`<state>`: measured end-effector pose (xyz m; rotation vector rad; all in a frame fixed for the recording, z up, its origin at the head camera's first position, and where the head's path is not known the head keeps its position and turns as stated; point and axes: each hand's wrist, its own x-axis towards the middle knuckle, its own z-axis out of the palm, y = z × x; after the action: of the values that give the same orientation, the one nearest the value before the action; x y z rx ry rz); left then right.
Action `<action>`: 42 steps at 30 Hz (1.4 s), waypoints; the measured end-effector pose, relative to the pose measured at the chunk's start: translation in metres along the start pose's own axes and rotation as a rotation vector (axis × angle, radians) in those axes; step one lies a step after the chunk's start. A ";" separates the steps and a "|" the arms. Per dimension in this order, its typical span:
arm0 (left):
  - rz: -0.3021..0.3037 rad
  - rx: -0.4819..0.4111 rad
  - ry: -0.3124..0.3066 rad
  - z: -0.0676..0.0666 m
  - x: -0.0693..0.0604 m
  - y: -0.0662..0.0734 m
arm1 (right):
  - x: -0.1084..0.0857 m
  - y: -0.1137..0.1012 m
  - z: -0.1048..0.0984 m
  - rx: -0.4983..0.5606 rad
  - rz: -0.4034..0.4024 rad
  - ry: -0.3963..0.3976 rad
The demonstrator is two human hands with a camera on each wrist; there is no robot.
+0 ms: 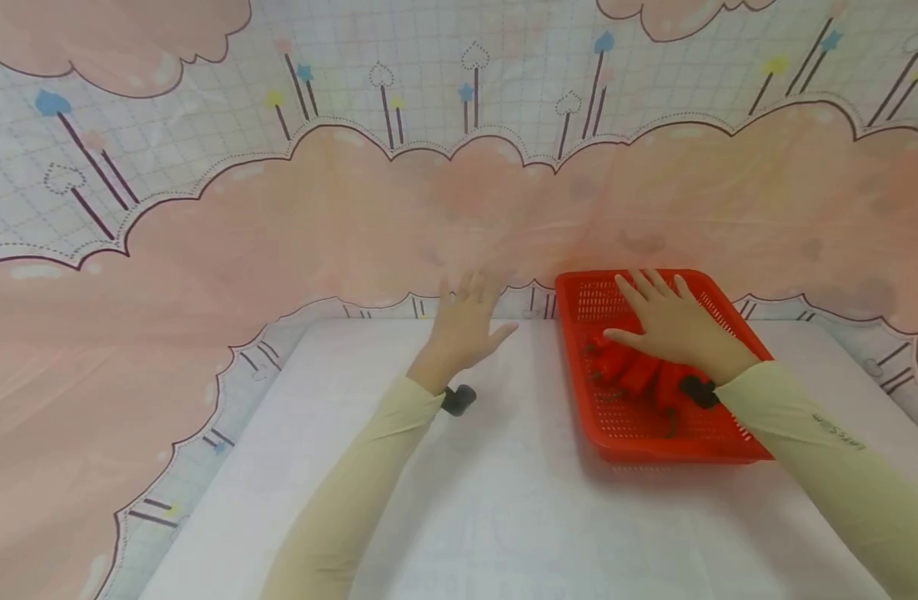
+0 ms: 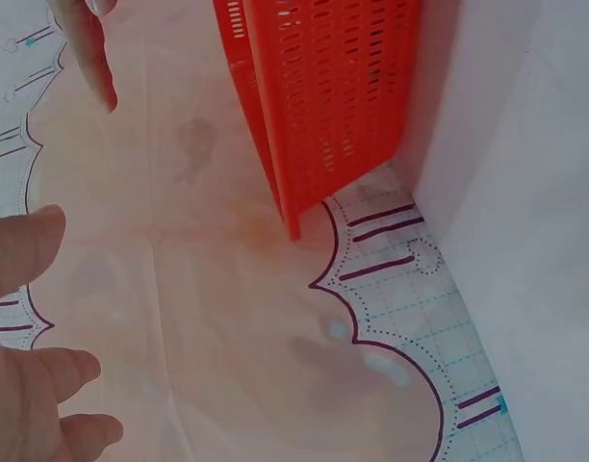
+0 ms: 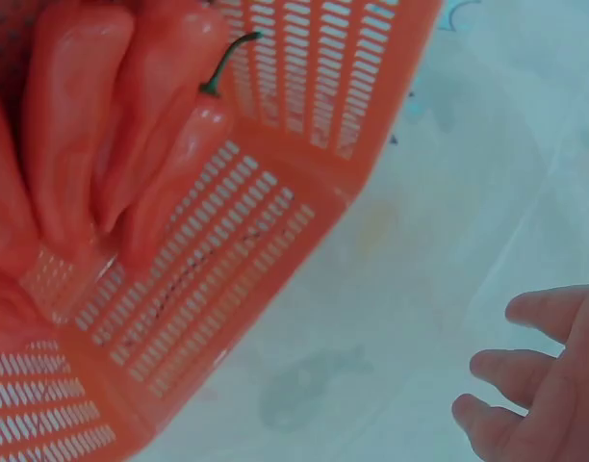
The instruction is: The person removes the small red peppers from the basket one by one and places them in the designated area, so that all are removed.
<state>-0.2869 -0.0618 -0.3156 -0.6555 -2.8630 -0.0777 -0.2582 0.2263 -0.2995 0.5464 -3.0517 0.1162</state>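
Several red peppers (image 3: 73,125) with green stems lie in a red plastic basket (image 1: 684,450) on the right half of the white table. My right hand (image 1: 669,329) is held over the basket with its fingers spread, and it hides part of the peppers in the head view. The right wrist view shows its fingertips beyond the basket's rim, touching nothing. To the left of the basket, my left hand (image 1: 462,329) hovers over the table's far part, fingers straight and thumb out, holding nothing. The basket's slotted side (image 2: 343,87) shows in the left wrist view.
A white table (image 1: 489,500) spreads out in front. Behind it hangs a pink and white patterned cloth (image 1: 353,217), which also runs down along the table's left side. A small black device (image 1: 460,400) sits at the left wrist, and another (image 1: 699,392) at the right.
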 end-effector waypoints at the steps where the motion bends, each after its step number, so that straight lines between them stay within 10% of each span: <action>1: 0.004 0.002 0.004 0.000 0.001 0.001 | -0.001 0.001 -0.001 -0.004 0.000 0.003; 24: 0.114 -0.026 -0.008 -0.006 0.028 0.020 | -0.035 0.063 -0.009 -0.075 0.008 -0.014; 42: 0.130 -0.250 -0.109 0.004 0.067 0.044 | -0.077 0.110 0.012 -0.050 -0.052 0.068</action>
<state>-0.3277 0.0065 -0.3054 -0.9177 -2.9320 -0.3970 -0.2245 0.3547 -0.3232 0.6049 -2.9630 0.0547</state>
